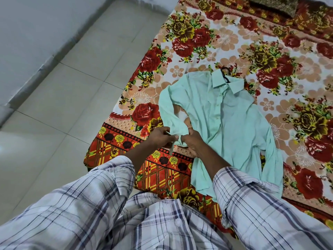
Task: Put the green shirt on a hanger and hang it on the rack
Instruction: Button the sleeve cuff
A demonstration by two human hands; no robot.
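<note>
A pale green shirt (221,121) lies spread flat on the flowered bedspread, collar at the far end. A black hanger (225,73) is inside it; only its hook and neck show above the collar. The shirt's left sleeve bends down toward me. My left hand (161,137) pinches one side of that sleeve's cuff (177,136). My right hand (192,141) grips the other side of the same cuff. The right sleeve lies along the shirt's far side, untouched.
The red and orange flowered bedspread (270,51) covers the bed on the right. A dark patterned pillow (273,4) lies at the top. Pale floor tiles (63,87) and a grey wall base fill the left. No rack is in view.
</note>
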